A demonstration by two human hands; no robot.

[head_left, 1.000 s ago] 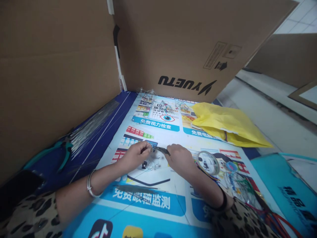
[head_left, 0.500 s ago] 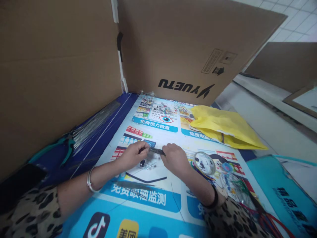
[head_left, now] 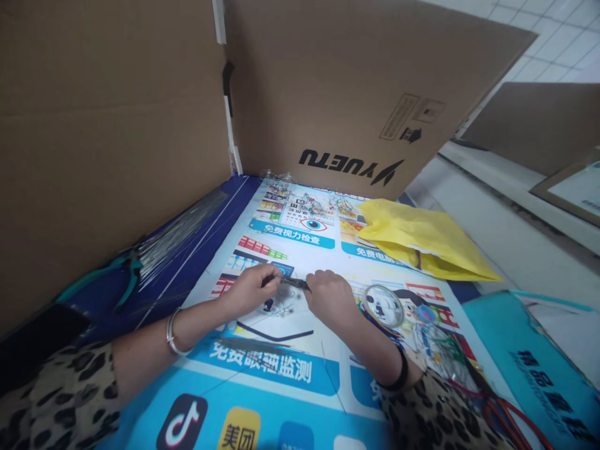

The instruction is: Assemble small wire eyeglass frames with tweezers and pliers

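My right hand (head_left: 329, 301) is closed around dark slim pliers (head_left: 295, 283), whose jaws point left at my left fingertips. With thumb and finger pinched, my left hand (head_left: 255, 289) holds what looks like thin wire, mostly hidden at the fingertips. Just below the jaws lie fine clear loops of wire with small bead-like bits (head_left: 287, 305) on the printed sheet (head_left: 323, 265). Nearer to me, a loose bunch of thin dark wires (head_left: 253, 345) rests across the sheet.
Left are a bundle of straight wires (head_left: 175, 234) and teal-handled pliers (head_left: 98, 275). A yellow bag (head_left: 426, 240), clear tape roll (head_left: 383, 306), tangled wires (head_left: 434, 344) and red-handled scissors (head_left: 504, 415) are on the right. Cardboard walls (head_left: 356, 81) stand behind.
Both hands keep nearly the same place and hold. The pliers have shifted very slightly left, and the view has moved a little.
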